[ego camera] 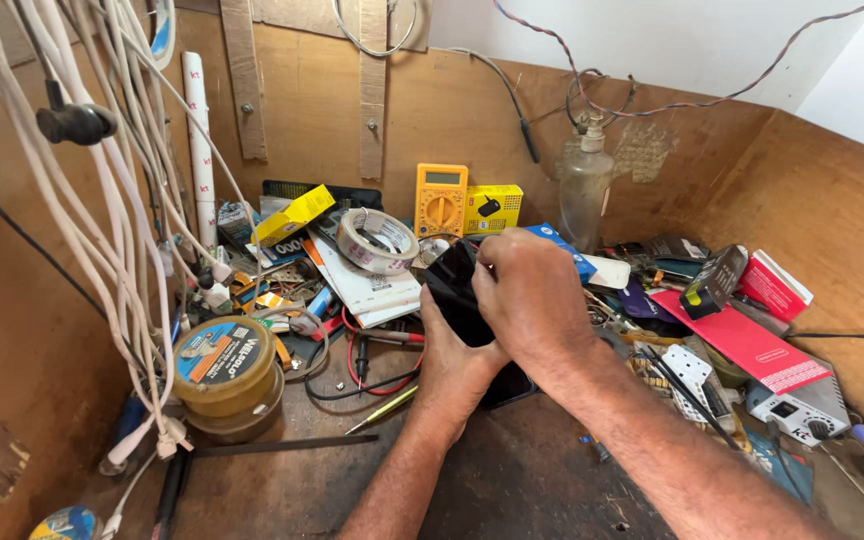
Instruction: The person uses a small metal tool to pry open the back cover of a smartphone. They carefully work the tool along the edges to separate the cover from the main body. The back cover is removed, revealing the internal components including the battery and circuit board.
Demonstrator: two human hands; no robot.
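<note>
Above the dark cluttered surface [512, 480], the left hand [457, 365] cradles a black device [457, 295] from beneath, its grip wrapped on it. The right hand [532, 295] covers the device's top, fingers curled around it. Farther back lie a tape roll [377, 240] and a yellow multimeter [441, 200].

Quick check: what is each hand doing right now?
Left hand: closed around the black device, holding it from below.
Right hand: fingers curled on the device's top edge, gripping it.
</note>
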